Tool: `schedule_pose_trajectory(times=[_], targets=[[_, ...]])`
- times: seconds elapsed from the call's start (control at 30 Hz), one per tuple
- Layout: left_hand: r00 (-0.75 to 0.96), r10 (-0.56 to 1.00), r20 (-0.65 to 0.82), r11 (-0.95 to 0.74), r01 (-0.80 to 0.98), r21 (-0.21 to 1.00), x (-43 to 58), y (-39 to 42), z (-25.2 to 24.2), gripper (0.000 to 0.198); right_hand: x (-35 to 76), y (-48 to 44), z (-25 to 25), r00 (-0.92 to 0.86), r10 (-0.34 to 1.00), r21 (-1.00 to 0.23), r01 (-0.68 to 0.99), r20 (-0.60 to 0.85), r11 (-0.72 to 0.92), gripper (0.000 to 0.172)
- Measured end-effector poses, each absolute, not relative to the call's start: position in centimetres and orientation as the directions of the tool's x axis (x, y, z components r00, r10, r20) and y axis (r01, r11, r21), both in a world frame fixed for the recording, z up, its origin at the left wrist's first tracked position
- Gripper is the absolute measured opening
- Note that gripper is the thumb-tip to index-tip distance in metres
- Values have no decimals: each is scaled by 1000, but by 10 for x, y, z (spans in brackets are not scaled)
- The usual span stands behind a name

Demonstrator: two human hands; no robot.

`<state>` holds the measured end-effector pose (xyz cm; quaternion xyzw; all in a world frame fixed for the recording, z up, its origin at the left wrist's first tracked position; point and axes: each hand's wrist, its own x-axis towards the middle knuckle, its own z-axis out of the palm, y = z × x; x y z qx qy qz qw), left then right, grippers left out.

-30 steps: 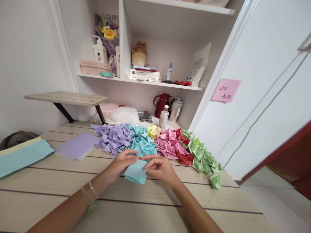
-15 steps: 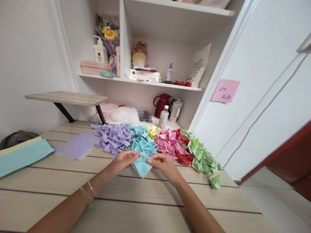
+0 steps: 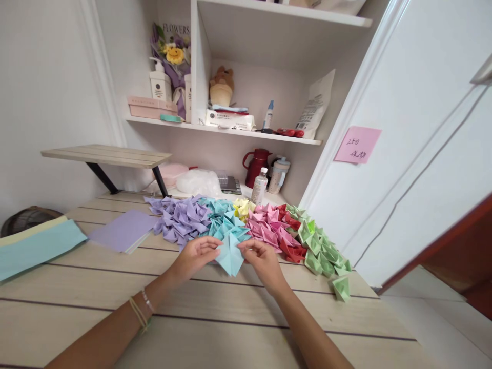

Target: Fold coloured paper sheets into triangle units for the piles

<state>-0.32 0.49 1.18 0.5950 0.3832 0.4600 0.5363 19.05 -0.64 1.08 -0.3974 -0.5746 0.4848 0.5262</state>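
Observation:
A light blue folded origami paper (image 3: pixel 231 259), diamond-shaped with its point toward me, is held up between both hands. My left hand (image 3: pixel 200 256) pinches its left corner between thumb and fingers. At the right corner, my right hand (image 3: pixel 260 260) grips it the same way. Just behind lies a pile of blue folded paper pieces (image 3: pixel 225 221), partly hidden by the held sheet. Purple folded pieces (image 3: pixel 180 219) are heaped to its left. Pink folded pieces (image 3: pixel 265 228) lie to its right.
Yellow pieces (image 3: pixel 243 208), red pieces (image 3: pixel 294 251) and green pieces (image 3: pixel 321 246) continue the row. Flat purple paper (image 3: pixel 121 230) and blue sheets (image 3: pixel 42 248) lie left, near a small raised stand (image 3: pixel 105 155). A plastic bottle (image 3: pixel 259 185) and red jug (image 3: pixel 257 166) stand behind.
The blue paper now shows a smoother, narrower diamond face and sits slightly higher and further right. Both hands still hold its side corners.

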Motion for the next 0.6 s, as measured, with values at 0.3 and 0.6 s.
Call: schedule_pose_trajectory(times=[0.3,0.6], targets=[[163,954,253,-278,164,946,-4,5,6,25,195,-7,11,-234,838,-717,437,492,543,20],[232,959,163,-161,-28,987,3,-1,6,34,187,-14,7,-282,783,-639,460,554,617,25]])
